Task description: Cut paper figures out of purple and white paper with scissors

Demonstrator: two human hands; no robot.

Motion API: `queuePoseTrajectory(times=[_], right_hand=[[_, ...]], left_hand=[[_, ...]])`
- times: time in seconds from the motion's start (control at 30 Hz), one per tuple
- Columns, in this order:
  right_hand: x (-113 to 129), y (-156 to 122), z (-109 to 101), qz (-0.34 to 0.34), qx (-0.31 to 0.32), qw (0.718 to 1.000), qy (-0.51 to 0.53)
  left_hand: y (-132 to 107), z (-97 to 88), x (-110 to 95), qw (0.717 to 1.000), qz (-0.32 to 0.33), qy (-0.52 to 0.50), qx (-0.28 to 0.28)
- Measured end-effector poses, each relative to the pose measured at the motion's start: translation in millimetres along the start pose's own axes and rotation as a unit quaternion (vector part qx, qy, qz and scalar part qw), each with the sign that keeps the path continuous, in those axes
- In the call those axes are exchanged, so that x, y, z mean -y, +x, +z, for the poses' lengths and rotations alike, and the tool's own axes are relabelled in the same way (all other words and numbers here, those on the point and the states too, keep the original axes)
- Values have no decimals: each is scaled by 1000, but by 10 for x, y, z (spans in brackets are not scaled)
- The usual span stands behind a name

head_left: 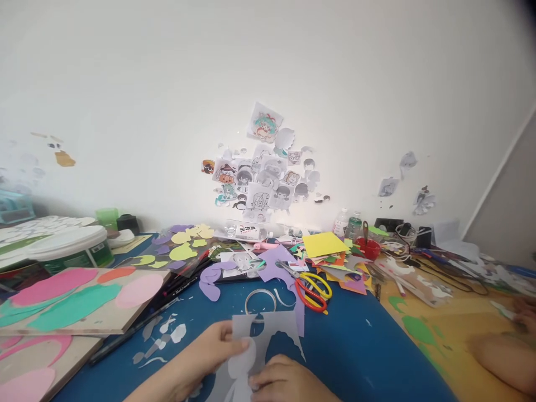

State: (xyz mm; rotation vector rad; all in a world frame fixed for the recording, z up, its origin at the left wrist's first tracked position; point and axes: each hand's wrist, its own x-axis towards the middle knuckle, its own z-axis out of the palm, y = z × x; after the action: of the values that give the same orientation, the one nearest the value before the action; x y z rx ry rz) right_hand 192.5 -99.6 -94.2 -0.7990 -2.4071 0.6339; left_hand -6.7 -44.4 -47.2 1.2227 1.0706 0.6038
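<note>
One left hand (213,352), one right hand (288,381), fingers (239,348) closed on thin, curve-cut grey paper (274,324) and paler rounded piece (240,368).

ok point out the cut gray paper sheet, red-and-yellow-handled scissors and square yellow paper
Cut gray paper sheet (263,336): head view, upper part
Red-and-yellow-handled scissors (303,278): head view, handles near the blades
Square yellow paper (325,244): head view, middle of top
</note>
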Motion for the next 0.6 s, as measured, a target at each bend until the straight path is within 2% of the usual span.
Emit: queuePoseTrajectory(times=[0.07, 0.13, 0.2, 0.27, 0.3, 0.37, 0.43, 0.6], right_hand=[[-47, 16, -216, 19, -28, 999, 11], [-176, 49, -467, 116, -95, 988, -46], [-370, 111, -718, 262, -129, 942, -166], [-584, 191, -924, 399, -114, 868, -274], [-684, 230, -999, 426, -113, 851, -285], [-848, 292, -1085, 455, -109, 835, -289], [-953, 324, -1102, 460, -110, 836, -279], [-992, 317, -1066, 451, -154, 836, -273]], left_hand=[[19, -7, -3, 992, 28, 124, 19], [38, -37, -20, 982, 35, 185, 13], [52, -88, -38, 979, 41, 200, -11], [58, -159, -51, 975, 58, 208, -47], [58, -200, -56, 974, 68, 209, -60], [51, -284, -66, 972, 80, 205, -83], [33, -354, -88, 972, 92, 194, -97], [-45, -412, -236, 979, 105, 125, -124]])
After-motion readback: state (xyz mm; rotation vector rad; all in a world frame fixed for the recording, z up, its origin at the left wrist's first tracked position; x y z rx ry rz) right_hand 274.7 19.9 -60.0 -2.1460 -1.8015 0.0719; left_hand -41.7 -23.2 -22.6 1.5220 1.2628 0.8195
